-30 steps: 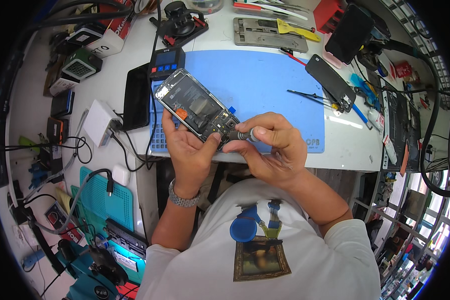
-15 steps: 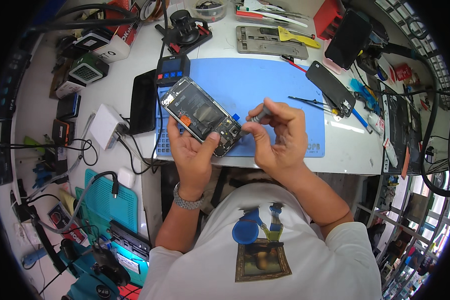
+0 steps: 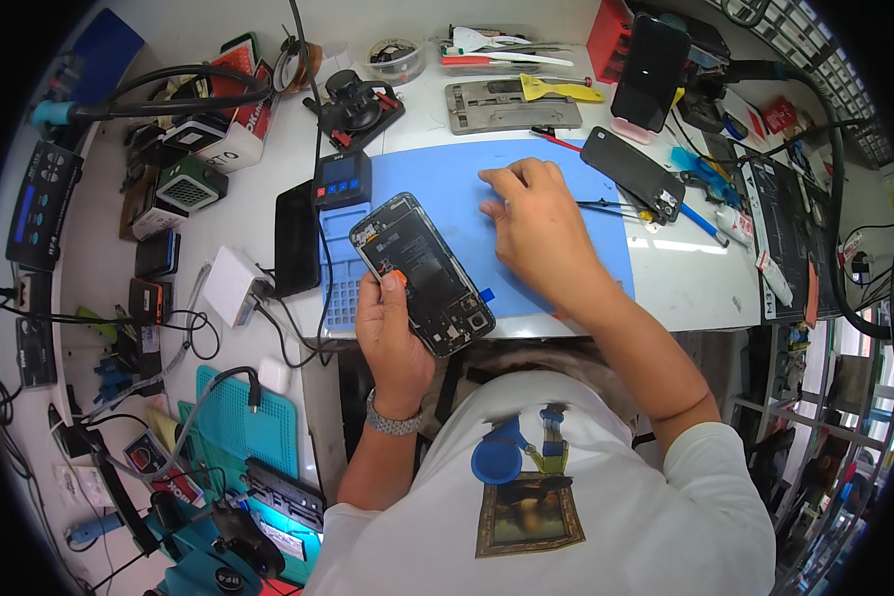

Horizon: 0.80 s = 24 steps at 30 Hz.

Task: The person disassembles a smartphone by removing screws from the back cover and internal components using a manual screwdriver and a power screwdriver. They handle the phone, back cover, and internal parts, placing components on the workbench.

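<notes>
My left hand (image 3: 395, 333) is closed round the lower left edge of an opened smartphone (image 3: 429, 260), its thumb on the orange tab (image 3: 394, 281). The phone is tilted over the mat's near edge. Its back is off, with the dark battery and the camera module bare. A small blue tab (image 3: 486, 295) sticks out from its right side. Over the blue work mat (image 3: 437, 169), my right hand (image 3: 551, 223) is raised to the right of the phone. Thumb and forefinger stand apart with no tool visible between them; the other fingers are partly hidden.
Tweezers (image 3: 611, 207) and a dark phone (image 3: 634, 171) lie right of my right hand. A metal holder (image 3: 512, 109) with a yellow scraper (image 3: 556, 90) is at the back. A small black meter (image 3: 343, 179) and a black slab (image 3: 297, 238) stand left; a cable hangs past them.
The grey screwdriver-like tool no longer shows in my right hand, which has moved away and up from the phone. My left hand has turned the phone steeper and shifted its grip along its edge.
</notes>
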Each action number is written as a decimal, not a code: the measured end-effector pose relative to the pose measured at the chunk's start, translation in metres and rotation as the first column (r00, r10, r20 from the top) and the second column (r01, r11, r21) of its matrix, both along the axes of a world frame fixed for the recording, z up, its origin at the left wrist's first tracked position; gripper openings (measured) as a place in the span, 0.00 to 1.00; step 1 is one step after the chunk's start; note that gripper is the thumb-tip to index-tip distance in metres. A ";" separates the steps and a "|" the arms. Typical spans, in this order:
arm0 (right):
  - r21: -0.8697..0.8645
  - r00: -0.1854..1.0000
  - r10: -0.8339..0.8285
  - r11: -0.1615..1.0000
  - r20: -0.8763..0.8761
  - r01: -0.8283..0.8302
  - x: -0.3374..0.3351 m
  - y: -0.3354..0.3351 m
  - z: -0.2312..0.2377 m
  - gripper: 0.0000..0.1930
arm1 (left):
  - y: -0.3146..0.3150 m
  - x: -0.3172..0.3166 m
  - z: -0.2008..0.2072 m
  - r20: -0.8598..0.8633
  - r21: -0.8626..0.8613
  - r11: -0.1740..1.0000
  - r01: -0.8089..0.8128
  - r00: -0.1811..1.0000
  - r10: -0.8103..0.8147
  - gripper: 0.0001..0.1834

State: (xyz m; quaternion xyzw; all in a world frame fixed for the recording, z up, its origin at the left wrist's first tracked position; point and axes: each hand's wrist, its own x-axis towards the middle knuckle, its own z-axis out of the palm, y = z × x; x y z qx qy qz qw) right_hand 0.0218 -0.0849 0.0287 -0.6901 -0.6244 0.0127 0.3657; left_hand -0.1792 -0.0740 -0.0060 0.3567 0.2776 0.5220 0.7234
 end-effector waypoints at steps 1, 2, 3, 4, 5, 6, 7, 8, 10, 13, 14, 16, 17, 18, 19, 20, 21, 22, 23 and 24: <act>0.041 0.993 0.039 0.999 -0.113 -0.035 -0.003 -0.004 0.000 0.12 | -0.003 0.001 0.000 0.019 0.001 1.000 0.014 1.000 -0.014 0.12; 0.072 0.971 0.071 0.996 -0.230 -0.056 -0.006 -0.008 0.000 0.10 | -0.006 0.002 0.000 0.018 0.009 1.000 0.020 1.000 -0.020 0.12; -0.021 0.911 0.097 0.993 -0.401 -0.115 -0.009 -0.013 0.001 0.10 | -0.008 0.003 0.001 0.029 0.017 0.999 0.037 0.999 -0.037 0.13; -0.112 0.820 0.087 0.977 -0.566 -0.182 -0.012 -0.018 0.002 0.10 | -0.011 0.005 0.001 0.050 0.019 0.998 0.056 0.997 -0.057 0.13; -0.117 0.693 0.117 0.952 -0.711 -0.282 -0.013 -0.022 0.004 0.10 | -0.013 0.006 0.003 0.033 0.031 0.998 0.062 0.997 -0.063 0.13; -0.167 0.576 0.076 0.919 -0.814 -0.358 -0.014 -0.023 0.005 0.12 | -0.014 0.007 0.004 0.026 0.038 0.997 0.070 0.997 -0.071 0.13; -0.177 0.542 0.051 0.916 -0.839 -0.361 -0.014 -0.025 0.007 0.12 | -0.015 0.008 0.006 0.024 0.041 0.996 0.084 0.996 -0.085 0.13; -0.144 0.493 0.065 0.916 -0.867 -0.374 -0.014 -0.027 0.009 0.12 | -0.016 0.008 0.007 0.007 0.054 0.995 0.088 0.996 -0.088 0.13; -0.098 0.434 0.085 0.919 -0.897 -0.382 -0.012 -0.031 0.010 0.13 | -0.017 0.009 0.010 0.000 0.084 0.990 0.115 0.993 -0.115 0.13; -0.058 0.457 0.119 0.933 -0.882 -0.355 -0.010 -0.037 0.006 0.11 | -0.020 0.011 0.011 -0.017 0.083 0.985 0.148 0.989 -0.147 0.14; -0.041 0.497 0.137 0.943 -0.857 -0.331 -0.010 -0.038 0.004 0.10 | -0.021 0.011 0.012 -0.051 0.096 0.985 0.140 0.989 -0.136 0.14; -0.039 0.527 0.136 0.951 -0.839 -0.306 -0.010 -0.042 0.000 0.08 | -0.024 0.011 0.014 -0.072 0.074 0.987 0.144 0.988 -0.139 0.15; -0.053 0.521 0.118 0.952 -0.845 -0.301 -0.011 -0.044 -0.002 0.07 | -0.027 0.010 0.016 -0.127 0.096 0.987 0.125 0.985 -0.113 0.15; 0.011 0.514 0.158 0.960 -0.843 -0.278 -0.008 -0.048 -0.002 0.07 | -0.028 0.009 0.019 -0.146 0.102 0.986 0.129 0.983 -0.114 0.15; -0.020 0.576 0.126 0.970 -0.807 -0.241 -0.007 -0.047 -0.003 0.07 | -0.028 0.013 0.020 -0.136 0.090 0.986 0.142 0.982 -0.129 0.15; 0.005 0.513 0.143 0.965 -0.846 -0.260 -0.004 -0.052 -0.002 0.07 | -0.028 0.013 0.023 -0.143 0.118 0.975 0.188 0.975 -0.171 0.16; 0.047 0.491 0.161 0.971 -0.856 -0.236 -0.005 -0.053 0.000 0.08 | -0.028 0.015 0.026 -0.136 0.120 0.966 0.228 0.968 -0.211 0.18; 0.008 0.530 0.137 0.971 -0.837 -0.239 -0.002 -0.056 0.004 0.09 | -0.030 0.018 0.028 -0.150 0.128 0.964 0.232 0.966 -0.213 0.17; 0.003 0.548 0.111 0.981 -0.829 -0.194 -0.001 -0.058 0.008 0.10 | -0.031 0.020 0.031 -0.160 0.124 0.965 0.231 0.964 -0.211 0.17; 0.010 0.577 0.115 0.983 -0.809 -0.183 0.001 -0.059 0.013 0.10 | -0.032 0.024 0.032 -0.161 0.134 0.963 0.235 0.964 -0.212 0.17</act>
